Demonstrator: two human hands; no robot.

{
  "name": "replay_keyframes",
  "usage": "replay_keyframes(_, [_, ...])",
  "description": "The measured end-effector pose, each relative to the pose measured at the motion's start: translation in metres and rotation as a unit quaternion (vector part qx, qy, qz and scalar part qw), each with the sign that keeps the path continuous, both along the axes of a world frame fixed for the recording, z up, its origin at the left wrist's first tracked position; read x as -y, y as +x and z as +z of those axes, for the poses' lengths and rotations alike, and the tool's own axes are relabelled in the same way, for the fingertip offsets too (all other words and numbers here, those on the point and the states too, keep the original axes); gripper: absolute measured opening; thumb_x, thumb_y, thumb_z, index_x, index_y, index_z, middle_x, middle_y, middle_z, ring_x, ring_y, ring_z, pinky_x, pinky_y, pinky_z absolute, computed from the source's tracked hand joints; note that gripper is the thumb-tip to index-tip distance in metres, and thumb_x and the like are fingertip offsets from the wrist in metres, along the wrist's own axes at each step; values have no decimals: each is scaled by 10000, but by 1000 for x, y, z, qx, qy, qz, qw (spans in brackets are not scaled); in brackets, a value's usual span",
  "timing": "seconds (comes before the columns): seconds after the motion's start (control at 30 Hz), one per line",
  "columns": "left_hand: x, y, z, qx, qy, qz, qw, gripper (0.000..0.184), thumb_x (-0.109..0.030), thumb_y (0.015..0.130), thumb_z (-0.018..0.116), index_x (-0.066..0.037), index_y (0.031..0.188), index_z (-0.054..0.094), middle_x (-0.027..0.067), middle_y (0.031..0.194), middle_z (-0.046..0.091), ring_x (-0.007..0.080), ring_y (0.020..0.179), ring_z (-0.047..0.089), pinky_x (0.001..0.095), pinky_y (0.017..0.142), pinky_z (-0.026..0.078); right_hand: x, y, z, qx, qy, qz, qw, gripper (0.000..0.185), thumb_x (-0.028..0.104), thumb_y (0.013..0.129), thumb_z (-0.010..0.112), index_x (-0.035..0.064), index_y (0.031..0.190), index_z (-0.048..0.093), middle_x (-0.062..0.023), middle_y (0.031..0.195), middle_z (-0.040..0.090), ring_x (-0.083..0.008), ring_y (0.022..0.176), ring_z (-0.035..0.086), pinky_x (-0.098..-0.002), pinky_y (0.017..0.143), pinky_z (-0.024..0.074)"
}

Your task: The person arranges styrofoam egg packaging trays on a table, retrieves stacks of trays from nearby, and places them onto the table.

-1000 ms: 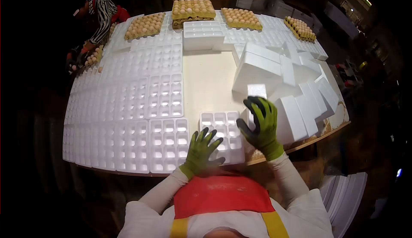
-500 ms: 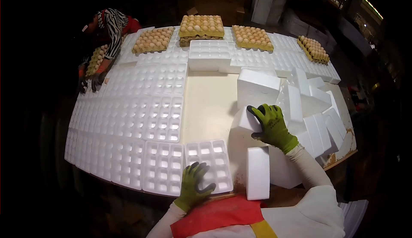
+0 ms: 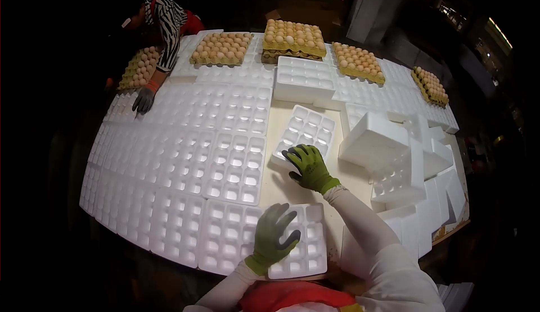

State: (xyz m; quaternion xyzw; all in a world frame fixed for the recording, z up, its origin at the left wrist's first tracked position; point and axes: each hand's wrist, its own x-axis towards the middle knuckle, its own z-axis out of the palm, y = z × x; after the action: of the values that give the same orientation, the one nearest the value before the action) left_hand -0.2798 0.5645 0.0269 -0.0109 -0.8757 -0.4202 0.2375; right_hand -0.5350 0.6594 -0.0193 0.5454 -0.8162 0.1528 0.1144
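My right hand [image 3: 309,167], in a green and black glove, grips the near edge of a white foam egg tray [image 3: 310,125]. That tray sits at an angle over the bare middle of the table, its hollows facing up. Fingers apart, my left hand [image 3: 274,238] hovers over or rests on a second foam tray [image 3: 315,230] at the near table edge; contact is hard to tell. Left of it, rows of white foam trays [image 3: 233,165] cover the table, their hollows holding no eggs where I see them.
Foam trays [image 3: 388,154] lie in a loose, tilted heap on the right. Egg flats [image 3: 293,36] loaded with brown eggs stand along the far side, beyond a foam tray stack [image 3: 304,80]. At far left, a co-worker's gloved hand [image 3: 144,100] reaches over the trays.
My right hand has moved from the right-hand heap to the table's middle, bringing a foam tray. The upright foam tray near the front edge no longer shows there. The co-worker's hand has shifted.
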Motion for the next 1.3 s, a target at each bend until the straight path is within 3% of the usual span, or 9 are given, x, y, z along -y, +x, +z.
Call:
replay_keyframes(0.23, [49, -139, -30, 19, -252, -65, 965, 706, -337, 787, 774, -173, 1428, 527, 130, 1471, 487, 431, 1361, 422, 571, 1123, 341, -61, -102, 99, -71, 199, -374, 903, 909, 456, 675, 847, 210, 1474, 490, -161, 1490, 473, -431, 1468, 289, -646, 1171, 195])
replay_keyframes(0.3, [51, -185, -48, 49, -363, -83, 927, 768, -368, 792, 775, -203, 1480, 476, 139, 1534, 424, 435, 1366, 419, 580, 1141, 325, -91, -113, 121, 2, 451, -361, 816, 980, 497, 623, 876, 227, 1479, 482, -153, 1485, 484, -435, 1469, 293, -684, 1158, 182])
replay_keyframes(0.63, [47, -259, -86, 193, -397, 84, 893, 819, -363, 781, 796, -199, 1500, 439, 150, 1523, 420, 350, 1227, 502, 490, 997, 414, -225, -90, 109, -67, 539, -349, 763, 610, 424, 742, 787, 175, 1280, 643, -104, 1244, 592, -353, 1270, 477, -633, 1159, 215])
replay_keyframes(0.77, [44, -291, -26, 359, -394, 71, 843, 597, -422, 732, 791, -219, 1278, 662, 67, 1366, 566, 296, 1236, 509, 467, 1007, 416, -172, -132, 63, 45, 314, -276, 907, 673, 596, 844, 677, 121, 1301, 544, -115, 1172, 577, -296, 1104, 558, -466, 940, 416])
replay_keyframes(0.87, [66, -349, -24, 82, -354, 134, 922, 626, -353, 713, 823, -179, 1284, 631, 58, 1310, 590, 298, 1236, 524, 465, 1018, 424, -126, -160, 4, 77, 285, -290, 910, 813, 639, 848, 662, 57, 1382, 467, -131, 1241, 550, -295, 1147, 554, -480, 882, 462])
replay_keyframes(0.97, [83, -416, -25, 89, -440, 192, 873, 898, -347, 736, 825, -189, 1512, 402, 95, 1511, 442, 337, 1393, 396, 520, 1124, 332, -104, -180, -8, 88, 284, -335, 894, 602, 489, 868, 708, 90, 1272, 506, -121, 1153, 613, -290, 1052, 641, -466, 811, 497])
replay_keyframes(1.07, [105, -454, -56, 86, -511, 218, 827, 735, -252, 801, 757, -178, 1474, 471, 89, 1334, 550, 314, 1263, 497, 528, 1114, 336, -130, -176, -20, 73, 280, -288, 913, 465, 119, 826, 690, 109, 1243, 484, -106, 1040, 683, -307, 899, 718, -451, 748, 515])
replay_keyframes(1.2, [119, -461, -68, 61, -504, 177, 843, 577, -183, 831, 706, -218, 1387, 557, 43, 1051, 625, 255, 1029, 592, 503, 1068, 377, -192, -139, -12, 216, 278, -177, 919, 454, 141, 856, 672, 96, 1254, 457, -134, 1057, 661, -316, 985, 653, -452, 876, 463])
replay_keyframes(1.3, [108, -429, -25, -30, -460, 137, 877, 529, -166, 819, 716, -243, 1330, 603, 37, 946, 620, 238, 924, 602, 452, 978, 421, -238, -104, -13, 103, 201, -17, 974, 273, 78, 872, 579, 126, 1139, 547, -23, 881, 628, -238, 852, 629, -393, 852, 440])
